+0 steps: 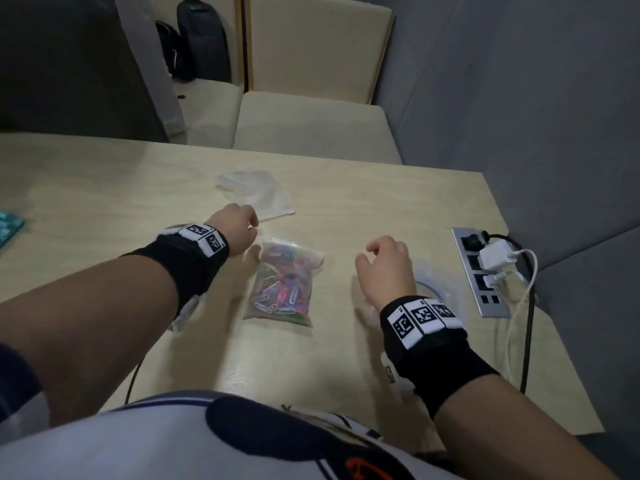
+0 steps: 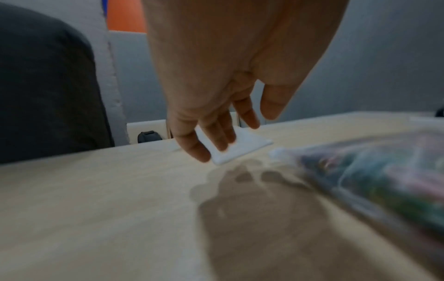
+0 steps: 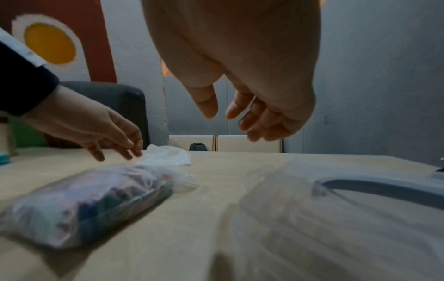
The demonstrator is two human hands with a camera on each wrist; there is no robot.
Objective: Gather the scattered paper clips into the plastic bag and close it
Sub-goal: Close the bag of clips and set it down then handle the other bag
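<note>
A clear plastic bag (image 1: pixel 282 284) full of coloured paper clips lies flat on the table between my hands; it also shows blurred as the bag (image 2: pixel 374 171) and the bag (image 3: pixel 86 201) in the wrist views. My left hand (image 1: pixel 239 225) hovers just beyond its top left corner, fingers relaxed and holding nothing, as the left wrist view shows (image 2: pixel 216 136). My right hand (image 1: pixel 384 261) floats to the right of the bag, fingers loosely curled and empty (image 3: pixel 240 116). Neither hand touches the bag.
A second, empty clear bag (image 1: pixel 256 192) lies farther back on the wooden table (image 1: pixel 363 341). A clear plastic lid or container (image 1: pixel 433 289) sits under my right wrist. A power strip (image 1: pixel 479 268) with chargers and cables lies at the right edge. A teal object (image 1: pixel 8 226) is far left.
</note>
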